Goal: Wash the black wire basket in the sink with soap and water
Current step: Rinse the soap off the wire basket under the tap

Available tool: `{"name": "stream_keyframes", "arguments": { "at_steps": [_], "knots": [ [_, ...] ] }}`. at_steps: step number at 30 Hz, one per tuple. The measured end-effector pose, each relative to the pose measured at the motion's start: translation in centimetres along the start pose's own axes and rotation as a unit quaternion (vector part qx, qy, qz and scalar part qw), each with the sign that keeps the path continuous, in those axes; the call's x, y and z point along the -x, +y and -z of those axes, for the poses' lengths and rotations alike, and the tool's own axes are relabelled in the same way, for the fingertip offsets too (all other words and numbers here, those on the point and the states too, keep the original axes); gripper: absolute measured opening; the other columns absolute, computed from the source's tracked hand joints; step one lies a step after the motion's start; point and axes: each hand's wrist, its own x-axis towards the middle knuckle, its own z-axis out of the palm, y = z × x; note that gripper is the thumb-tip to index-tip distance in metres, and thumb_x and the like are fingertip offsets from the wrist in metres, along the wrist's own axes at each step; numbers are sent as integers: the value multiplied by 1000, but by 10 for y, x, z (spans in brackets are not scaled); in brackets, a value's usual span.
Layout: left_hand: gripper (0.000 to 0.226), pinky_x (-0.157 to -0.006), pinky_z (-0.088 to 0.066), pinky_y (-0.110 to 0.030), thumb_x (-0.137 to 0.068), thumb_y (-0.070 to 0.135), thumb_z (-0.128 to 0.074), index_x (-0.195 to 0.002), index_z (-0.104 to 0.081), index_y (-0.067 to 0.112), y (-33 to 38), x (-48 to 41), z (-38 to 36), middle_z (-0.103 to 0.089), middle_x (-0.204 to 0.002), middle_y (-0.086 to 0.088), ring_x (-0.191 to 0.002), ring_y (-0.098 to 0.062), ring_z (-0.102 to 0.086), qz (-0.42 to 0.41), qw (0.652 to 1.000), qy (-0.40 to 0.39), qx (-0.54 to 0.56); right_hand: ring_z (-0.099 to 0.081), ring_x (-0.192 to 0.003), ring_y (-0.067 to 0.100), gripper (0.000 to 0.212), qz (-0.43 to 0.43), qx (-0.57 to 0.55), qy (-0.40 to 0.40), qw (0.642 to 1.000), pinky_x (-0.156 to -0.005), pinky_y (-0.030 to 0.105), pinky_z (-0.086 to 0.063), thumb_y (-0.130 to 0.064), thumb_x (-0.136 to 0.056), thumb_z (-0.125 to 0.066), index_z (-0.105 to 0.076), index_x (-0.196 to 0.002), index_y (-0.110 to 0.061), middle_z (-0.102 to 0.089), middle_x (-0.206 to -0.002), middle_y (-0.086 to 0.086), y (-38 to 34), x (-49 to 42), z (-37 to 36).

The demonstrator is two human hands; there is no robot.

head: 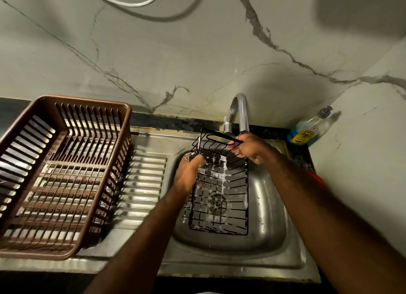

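The black wire basket (222,190) stands tilted on end in the steel sink (270,216), with white soap foam on its wires. My right hand (249,148) grips the basket's top rim just under the tap (240,111). My left hand (190,172) is pressed against the basket's left side, fingers curled on the wires; whether it holds a scrubber is hidden. The drain shows through the mesh.
A brown plastic dish rack (63,172) sits on the ribbed drainboard (142,183) to the left. A clear dish soap bottle (309,128) leans in the back right corner. Marble wall rises behind and on the right.
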Motion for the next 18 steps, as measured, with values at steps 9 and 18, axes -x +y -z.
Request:
{"name": "stream_keyframes", "arguments": {
  "at_steps": [9,18],
  "knots": [
    [59,-59,-53,-36,-70,55,-62,-108,-58,11,-10,10,-12,-61,-102,-15,-83,-28,-59,3,996,-33,89,-66,-91,19,30,63,174,149,971,-82,32,-58,-15,-83,-81,-67,-107,-7,-69,-102,1,1,-1,5],
    [56,-46,-45,-25,-74,47,-61,-111,-62,4,-3,3,-10,-62,-97,-16,-68,-23,-60,62,995,-41,68,-68,-85,20,17,177,172,105,963,-81,31,-57,-6,-92,-68,-70,-109,-5,-72,-101,8,16,2,9]
  ]
}}
